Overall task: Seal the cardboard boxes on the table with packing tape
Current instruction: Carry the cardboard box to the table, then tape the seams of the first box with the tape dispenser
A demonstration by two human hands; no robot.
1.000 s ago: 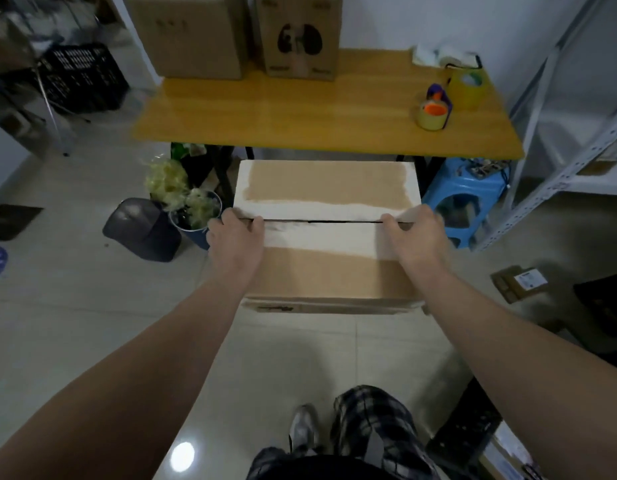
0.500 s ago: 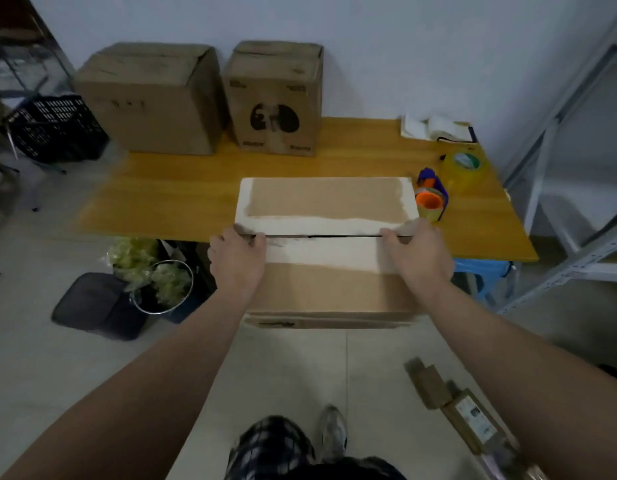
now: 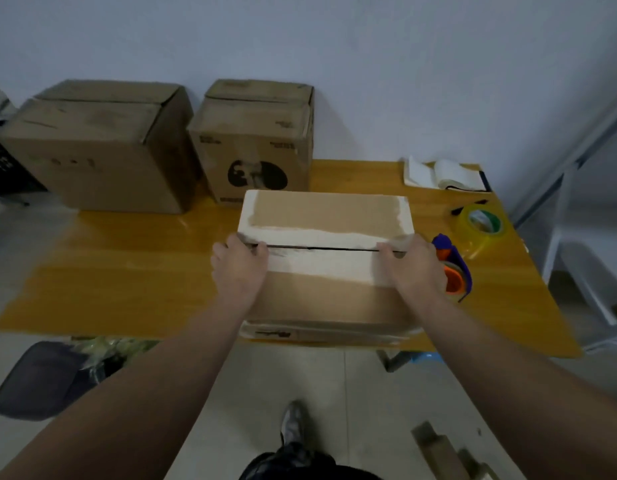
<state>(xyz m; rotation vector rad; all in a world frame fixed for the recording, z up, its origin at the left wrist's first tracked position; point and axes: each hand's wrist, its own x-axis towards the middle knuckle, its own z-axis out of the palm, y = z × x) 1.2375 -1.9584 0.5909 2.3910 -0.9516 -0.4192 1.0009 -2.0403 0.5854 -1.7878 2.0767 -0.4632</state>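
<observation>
Fingers [image 3: 257,249] of the left hand [image 3: 238,268] curl over the left end of the flat brown cardboard box with white torn strips [image 3: 326,258], right at the dark slit where its two top flaps meet. That hand grips the box edge with the thumb tucked out of sight. The right hand [image 3: 412,268] does the same at the right end of the slit, fingers bent down on the flap, gripping the box. I cannot tell if the box is resting on the yellow wooden table [image 3: 134,278] or is held just above it; its near edge hangs past the table's front edge.

Far to the left of the held box, at the back of the table, stands a big plain brown cardboard box [image 3: 99,147] with its top flaps closed. Next to that one, just behind the held box, stands a smaller brown cardboard box with a black round picture [image 3: 255,140].

Just to the right of the held box, close by the right hand, lies a purple and orange tape holder with a roll in it [image 3: 452,271]. A bit further right and back sits a see-through yellow tape roll with a green middle [image 3: 480,226]. Behind that, near the wall, lies an open white notebook [image 3: 442,174].
</observation>
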